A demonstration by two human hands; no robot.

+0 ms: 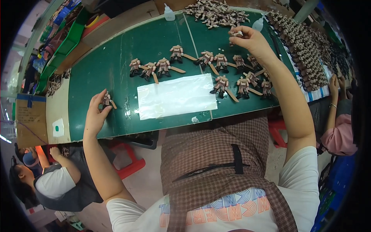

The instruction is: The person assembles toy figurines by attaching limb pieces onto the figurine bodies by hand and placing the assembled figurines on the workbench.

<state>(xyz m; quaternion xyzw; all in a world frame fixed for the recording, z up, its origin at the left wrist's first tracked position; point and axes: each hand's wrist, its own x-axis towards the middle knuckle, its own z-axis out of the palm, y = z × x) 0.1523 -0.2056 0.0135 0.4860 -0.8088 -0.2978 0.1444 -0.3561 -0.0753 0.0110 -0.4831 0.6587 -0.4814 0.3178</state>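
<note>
My left hand [96, 115] is at the left part of the green tabletop, its thumb and fingers closed around a small headless figurine [107, 99] with a tan blade-shaped piece sticking out. Far to the right, my right hand [252, 41] pinches a small brown and flesh-coloured figurine part [232, 37], partly hidden by the fingers. Several headless figurines in brown and black, such as one figurine [176, 53], lie in loose rows across the table, many with tan blade pieces beside them. A white sheet [176, 96] lies in front of these rows.
Behind my right hand is a heap of small parts [216, 13]. Two white squeeze bottles, one at the back [169, 13] and another bottle [258, 24] by my wrist, stand there. Dense rows of figurines [305, 54] cover the right side. Co-workers sit left and right.
</note>
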